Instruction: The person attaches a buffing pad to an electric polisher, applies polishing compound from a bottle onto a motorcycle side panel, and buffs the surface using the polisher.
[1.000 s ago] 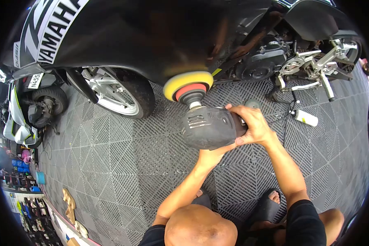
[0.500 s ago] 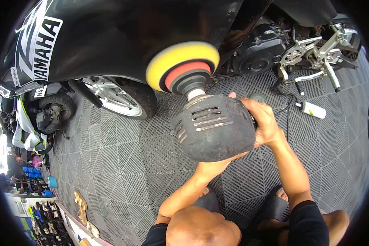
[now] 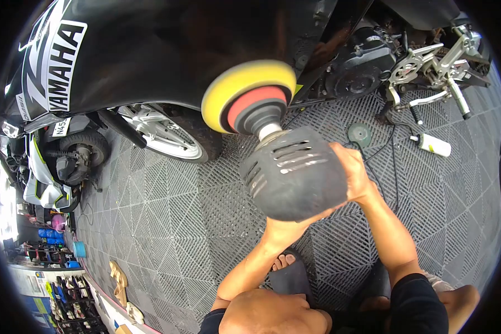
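Two-handed hold on a polisher point(image 3: 295, 186), head cam view. The polisher is mid-view, dark housing nearest the wearer, vent slots visible, w/ red backing plate point(image 3: 257, 103) & yellow pad point(image 3: 217, 106) at the lower part of a black motorcycle panel point(image 3: 167, 61); pad–panel contact can't be told from this angle. R hand point(image 3: 355, 173): at R/rear of housing, closed about the tool, fingers mostly hidden. L hand point(image 3: 284, 231): beneath housing & against it; fingers out of sight, so wide vs. narrow can't be told. L of pad: front wheel point(image 3: 160, 133), w/ YAMAHA decal point(image 3: 65, 67) on the panel above it. R of pad: engine point(image 3: 353, 72), w/ silver footrest bracket point(image 3: 448, 64) beyond. On grey grid floor point(image 3: 156, 206), just past R hand: round disc point(image 3: 359, 134); farther R, white bottle point(image 3: 435, 145) lying on its side. Far L: 2nd motorcycle point(image 3: 44, 175); lower L: tan sandal point(image 3: 117, 273).
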The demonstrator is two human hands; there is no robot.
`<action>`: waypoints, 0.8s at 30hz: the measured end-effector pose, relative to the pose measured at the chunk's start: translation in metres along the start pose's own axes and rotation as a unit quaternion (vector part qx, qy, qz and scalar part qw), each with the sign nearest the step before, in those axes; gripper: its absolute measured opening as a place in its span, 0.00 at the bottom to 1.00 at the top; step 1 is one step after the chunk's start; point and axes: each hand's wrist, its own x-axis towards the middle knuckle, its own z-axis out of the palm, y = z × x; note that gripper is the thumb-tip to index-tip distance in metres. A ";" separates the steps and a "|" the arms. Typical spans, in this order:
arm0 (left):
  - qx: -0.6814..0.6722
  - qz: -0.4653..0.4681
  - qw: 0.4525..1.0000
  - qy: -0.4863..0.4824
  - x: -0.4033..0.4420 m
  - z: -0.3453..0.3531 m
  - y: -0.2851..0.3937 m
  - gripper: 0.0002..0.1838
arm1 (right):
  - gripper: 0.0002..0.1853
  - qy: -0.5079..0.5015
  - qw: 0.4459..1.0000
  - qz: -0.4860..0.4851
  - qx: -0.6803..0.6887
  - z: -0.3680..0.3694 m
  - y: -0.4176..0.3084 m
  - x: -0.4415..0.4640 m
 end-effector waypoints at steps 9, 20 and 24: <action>0.060 0.017 0.994 -0.092 0.017 -0.012 0.010 0.50 | 0.47 0.030 0.997 -0.060 -0.042 -0.013 -0.011 0.023; -0.076 -0.066 0.995 0.008 0.017 -0.043 -0.070 0.45 | 0.45 -0.052 0.997 0.011 -0.062 0.016 0.049 -0.003; -0.129 -0.074 0.988 0.031 0.019 -0.059 -0.091 0.43 | 0.45 -0.101 0.988 0.074 -0.087 0.030 0.063 -0.007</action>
